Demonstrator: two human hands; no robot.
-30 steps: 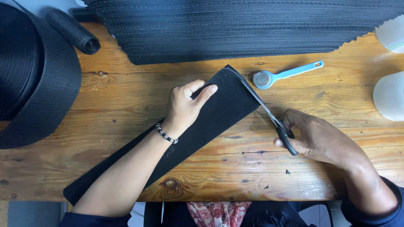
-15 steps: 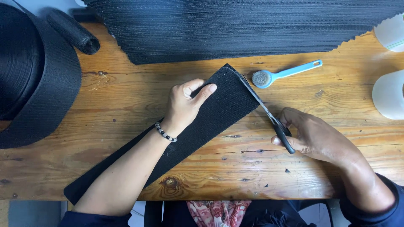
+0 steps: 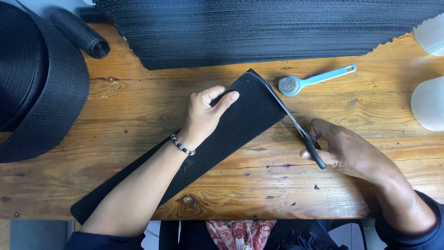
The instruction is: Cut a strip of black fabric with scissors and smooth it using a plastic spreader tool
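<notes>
A worn wooden table [image 3: 115, 106] with visible knots bears a large roll of black woven webbing [image 3: 39, 92] at its left end, with a small dark rolled tube of mesh [image 3: 81, 33] just beyond it. A broad sheet of black ribbed fabric with a zigzag edge [image 3: 277, 28] lies across the far side, and a light blue plastic brush with a round bristle head [image 3: 314, 79] lies near it. Two white rounded objects [image 3: 428, 104], cut off by the frame, sit at the right edge.
</notes>
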